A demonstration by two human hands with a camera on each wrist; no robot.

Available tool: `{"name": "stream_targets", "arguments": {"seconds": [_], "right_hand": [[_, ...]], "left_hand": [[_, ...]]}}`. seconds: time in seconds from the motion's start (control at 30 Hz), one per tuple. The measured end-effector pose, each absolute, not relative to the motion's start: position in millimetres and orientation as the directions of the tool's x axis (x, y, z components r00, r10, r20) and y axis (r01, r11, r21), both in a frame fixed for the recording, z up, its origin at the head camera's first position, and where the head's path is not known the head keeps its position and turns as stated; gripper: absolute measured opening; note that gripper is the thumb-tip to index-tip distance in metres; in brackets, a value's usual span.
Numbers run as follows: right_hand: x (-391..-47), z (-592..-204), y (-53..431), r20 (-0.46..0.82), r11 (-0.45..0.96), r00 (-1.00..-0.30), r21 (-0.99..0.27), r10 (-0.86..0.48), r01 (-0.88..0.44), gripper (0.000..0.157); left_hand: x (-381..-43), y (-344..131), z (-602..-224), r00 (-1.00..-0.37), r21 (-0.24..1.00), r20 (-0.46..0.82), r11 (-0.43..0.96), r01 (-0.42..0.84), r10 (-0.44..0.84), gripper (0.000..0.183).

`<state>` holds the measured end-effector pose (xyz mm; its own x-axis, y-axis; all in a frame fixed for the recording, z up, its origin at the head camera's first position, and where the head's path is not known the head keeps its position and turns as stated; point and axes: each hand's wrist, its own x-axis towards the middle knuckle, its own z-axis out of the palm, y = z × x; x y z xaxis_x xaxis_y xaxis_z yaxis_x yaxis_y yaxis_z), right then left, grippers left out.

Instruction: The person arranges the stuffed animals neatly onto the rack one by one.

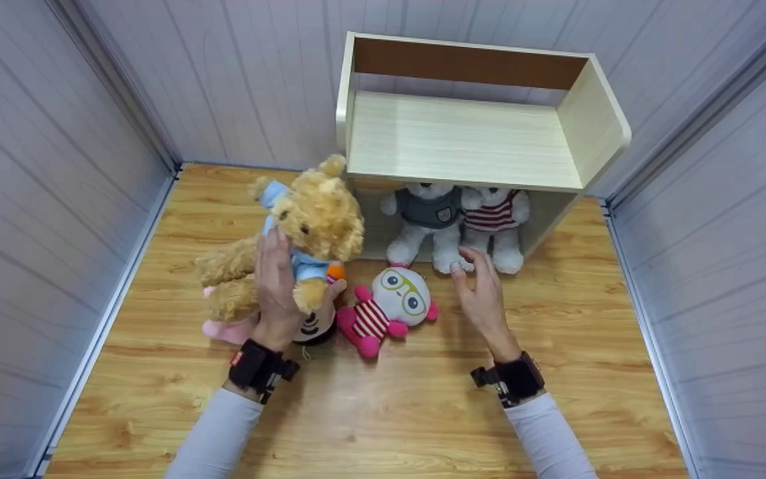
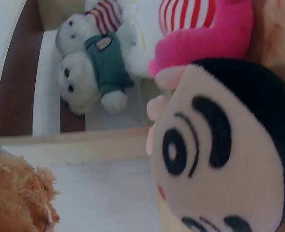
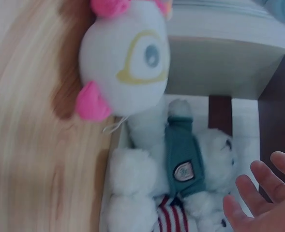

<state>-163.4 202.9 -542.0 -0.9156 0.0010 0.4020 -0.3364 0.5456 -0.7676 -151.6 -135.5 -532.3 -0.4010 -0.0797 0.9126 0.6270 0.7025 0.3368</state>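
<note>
At nine o'clock from the pink doll (image 1: 393,303), the left hand (image 1: 275,286) grips the brown bear (image 1: 323,216); at three o'clock, the right hand (image 1: 485,303) has its fingers loosely apart.

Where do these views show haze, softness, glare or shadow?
Head: fairly clear, with a pale sheen on the wood-grain floor; left wrist: soft, the badge on the white bear unreadable; right wrist: hazy, a shadow on the floor beside the glasses-wearing plush doll.
</note>
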Motion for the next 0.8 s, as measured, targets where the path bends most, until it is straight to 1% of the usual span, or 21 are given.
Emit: {"name": "stream_targets", "arguments": {"seconds": [0.03, 0.07, 0.1, 0.13, 0.17, 0.27, 0.3, 0.47, 0.53, 0.67, 0.8], "right_hand": [[-162.7, -539.7, 201.0, 0.394, 0.531, -0.919, -0.779, 0.000, -0.334, 0.041], [-162.0, -537.5, 199.4, 0.387, 0.520, -0.922, -0.788, -0.001, -0.331, 0.041], [-161.4, -535.5, 197.9, 0.381, 0.509, -0.924, -0.795, -0.001, -0.329, 0.041], [-160.8, -533.6, 196.3, 0.377, 0.498, -0.926, -0.803, -0.002, -0.328, 0.041], [-160.4, -531.7, 194.7, 0.375, 0.484, -0.927, -0.811, -0.002, -0.329, 0.041], [-158.8, -526.4, 189.5, 0.366, 0.436, -0.931, -0.837, -0.007, -0.332, 0.039], [-158.3, -524.3, 187.3, 0.360, 0.412, -0.933, -0.849, -0.010, -0.332, 0.039], [-156.8, -513.9, 176.1, 0.302, 0.214, -0.952, -0.928, -0.045, -0.305, 0.037], [-156.2, -509.2, 171.8, 0.278, 0.119, -0.958, -0.951, -0.067, -0.284, 0.038], [-154.1, -502.2, 164.8, 0.243, -0.004, -0.964, -0.970, -0.107, -0.244, 0.042], [-151.8, -499.4, 161.0, 0.195, -0.041, -0.973, -0.981, -0.122, -0.191, 0.047]], "left_hand": [[-152.3, -132.0, -533.0, -0.391, 0.310, 0.918, 0.724, 0.616, -0.061, 0.079], [-152.8, -129.1, -533.7, -0.386, 0.295, 0.921, 0.741, 0.604, -0.052, 0.083], [-155.2, -126.2, -533.8, -0.350, 0.259, 0.936, 0.759, 0.597, -0.044, 0.071], [-155.8, -123.8, -534.2, -0.357, 0.247, 0.934, 0.767, 0.592, -0.026, 0.063], [-156.3, -121.4, -535.0, -0.363, 0.238, 0.932, 0.772, 0.590, -0.009, 0.062], [-156.6, -115.9, -537.7, -0.386, 0.203, 0.921, 0.774, 0.599, 0.057, 0.082], [-156.6, -114.0, -538.6, -0.391, 0.190, 0.917, 0.775, 0.603, 0.080, 0.093], [-156.1, -105.7, -544.0, -0.415, 0.150, 0.893, 0.754, 0.639, 0.174, 0.108], [-155.5, -102.6, -545.9, -0.433, 0.146, 0.877, 0.742, 0.654, 0.209, 0.109], [-153.9, -97.5, -549.9, -0.458, 0.131, 0.845, 0.723, 0.678, 0.277, 0.105], [-152.6, -93.3, -552.2, -0.475, 0.119, 0.821, 0.720, 0.683, 0.315, 0.108]]}}
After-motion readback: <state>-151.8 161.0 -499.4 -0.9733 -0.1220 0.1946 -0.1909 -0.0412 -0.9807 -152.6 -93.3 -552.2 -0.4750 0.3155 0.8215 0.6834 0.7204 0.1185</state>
